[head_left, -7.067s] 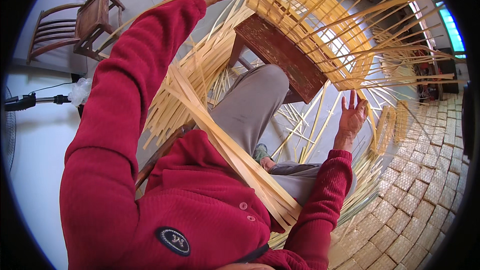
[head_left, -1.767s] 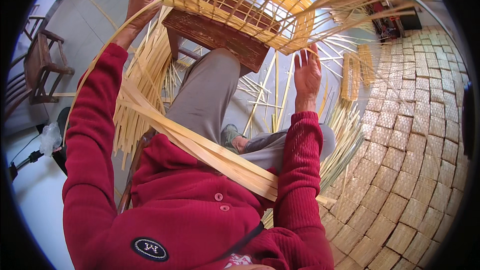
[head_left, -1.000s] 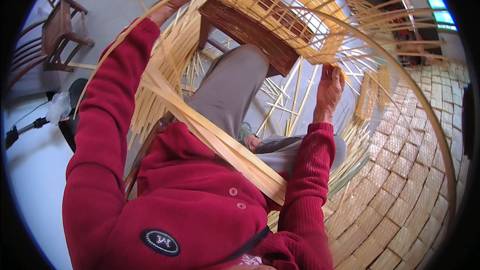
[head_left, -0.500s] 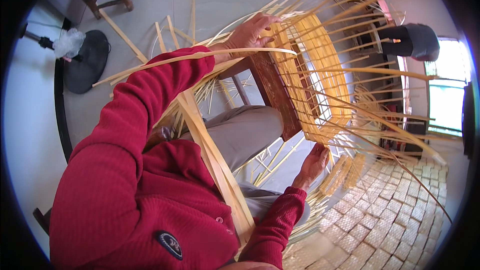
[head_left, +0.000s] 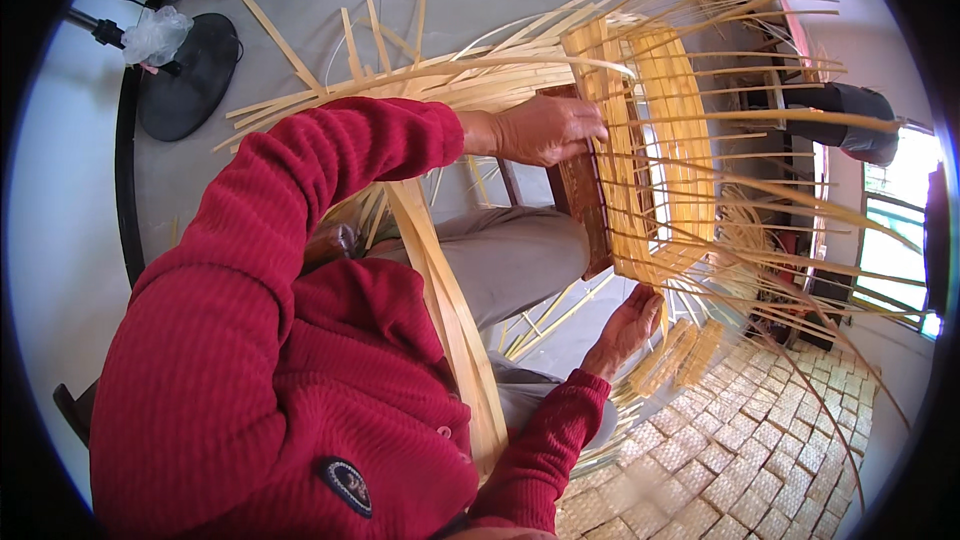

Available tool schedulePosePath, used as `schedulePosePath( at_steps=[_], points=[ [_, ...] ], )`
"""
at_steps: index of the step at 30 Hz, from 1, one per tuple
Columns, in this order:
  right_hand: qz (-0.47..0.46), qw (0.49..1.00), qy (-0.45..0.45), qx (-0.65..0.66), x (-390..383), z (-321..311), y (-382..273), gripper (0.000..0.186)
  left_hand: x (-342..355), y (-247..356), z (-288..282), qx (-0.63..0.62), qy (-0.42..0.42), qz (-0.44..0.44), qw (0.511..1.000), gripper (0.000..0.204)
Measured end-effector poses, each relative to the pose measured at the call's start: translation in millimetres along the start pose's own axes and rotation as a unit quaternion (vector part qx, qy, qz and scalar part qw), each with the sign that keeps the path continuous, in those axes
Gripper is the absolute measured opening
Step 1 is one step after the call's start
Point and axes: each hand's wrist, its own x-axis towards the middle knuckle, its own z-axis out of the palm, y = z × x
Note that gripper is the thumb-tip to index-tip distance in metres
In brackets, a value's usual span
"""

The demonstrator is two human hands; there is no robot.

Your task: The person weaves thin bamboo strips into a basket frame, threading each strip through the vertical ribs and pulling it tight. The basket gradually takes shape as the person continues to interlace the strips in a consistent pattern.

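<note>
Nearest, long pale strips [head_left: 450, 325] lie across the grey lap [head_left: 520, 250], and past them the right hand [head_left: 625, 332] has its fingertips up against the near corner of a basket [head_left: 622, 168], which sits at that hand's twelve o'clock on a red-brown stool [head_left: 580, 198]. The left hand [head_left: 548, 130] sets bent fingers to the side wall, the basket at its three o'clock; whether either hand pinches anything, I can't tell. Farther off, the basket's loose ends [head_left: 850, 120] fan toward three o'clock.

Legible text, numbers or signs: none. Illegible: pale markings on dark-blue oval patch [head_left: 347, 487], attached to red ribbed knit cardigan [head_left: 200, 370].
</note>
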Motion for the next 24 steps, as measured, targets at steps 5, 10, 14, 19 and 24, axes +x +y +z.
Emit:
schedulePosePath(
  at_steps=[5,10,14,19,24],
  points=[
    [-0.023,0.998,-0.046,-0.030,-7,9,8,0.026,4,56,18,-0.077,-0.063,0.076,0.992,0.027],
    [-0.063,0.997,0.036,0.019,-2,41,27,0.015,20,92,37,-0.096,-0.053,0.113,0.988,0.033],
    [-0.038,0.998,0.031,0.050,-13,56,35,0.016,43,104,64,-0.056,-0.071,0.063,0.994,0.038],
    [-0.018,0.996,0.077,0.038,-13,79,35,0.018,57,113,75,-0.037,-0.081,0.034,0.995,0.032],
    [-0.028,0.996,0.061,0.056,-15,80,36,0.018,68,112,91,0.007,-0.164,0.000,0.987,0.014]
  ],
)
